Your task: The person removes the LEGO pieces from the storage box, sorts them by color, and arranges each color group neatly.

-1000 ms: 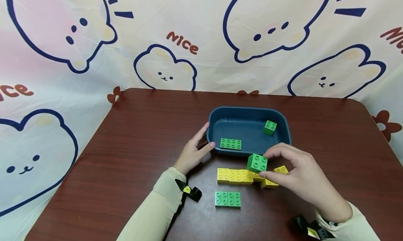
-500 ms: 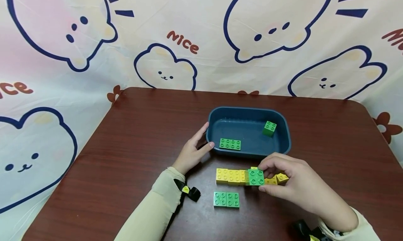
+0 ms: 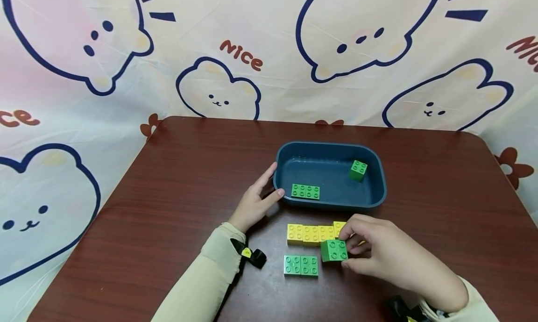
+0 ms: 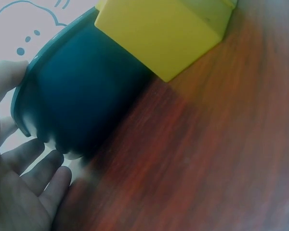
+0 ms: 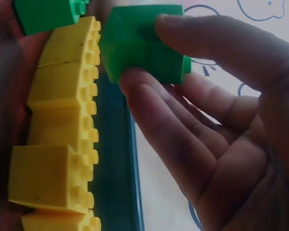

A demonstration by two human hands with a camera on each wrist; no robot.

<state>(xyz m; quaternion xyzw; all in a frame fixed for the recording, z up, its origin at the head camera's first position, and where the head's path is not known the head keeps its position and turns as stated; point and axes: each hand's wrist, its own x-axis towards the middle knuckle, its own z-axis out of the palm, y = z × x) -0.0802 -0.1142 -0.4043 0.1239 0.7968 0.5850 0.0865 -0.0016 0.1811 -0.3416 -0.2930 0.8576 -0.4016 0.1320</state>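
Observation:
My right hand pinches a green toy building brick between thumb and fingers, just above the table and to the right of two green bricks lying side by side. In the right wrist view the held brick shows its smooth sides, with the thumb on one face. My left hand touches the left end of a dark blue tray, thumb and index finger straight at its rim. Behind the held brick runs a row of yellow bricks, its right part hidden by my right hand.
Inside the tray lie a green brick at the right and green bricks at the near left. The brown table ends at a printed cloth behind. Close to the left wrist camera stands a yellow brick.
My right hand has carried the green brick from the tray's near edge, over the yellow row, towards the front of the table. The left hand has stayed at the tray.

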